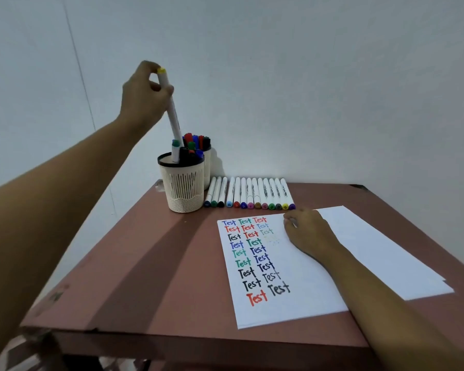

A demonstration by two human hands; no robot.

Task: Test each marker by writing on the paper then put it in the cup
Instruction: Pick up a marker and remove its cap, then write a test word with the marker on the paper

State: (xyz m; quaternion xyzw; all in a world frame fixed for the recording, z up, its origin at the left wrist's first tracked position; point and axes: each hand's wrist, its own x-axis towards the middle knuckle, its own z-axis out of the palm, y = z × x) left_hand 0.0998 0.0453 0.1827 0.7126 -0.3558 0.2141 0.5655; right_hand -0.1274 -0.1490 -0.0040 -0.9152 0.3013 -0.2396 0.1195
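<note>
The left hand (142,97) pinches a white yellow-capped marker (172,113) near its top, fingers (168,90) closed round the barrel, tip down in the near cream slotted cup (184,191), probably so it drops in upright. The right hand (308,231) rests loosely curled on the written white paper (292,295), holding nothing visible, likely steadying it. On the brown surface (145,277) stand two cups, the second (207,167) just behind the first. Thirteen capped markers (249,194) lie in a row to the right, and a blank sheet (381,250) farther right.
</note>
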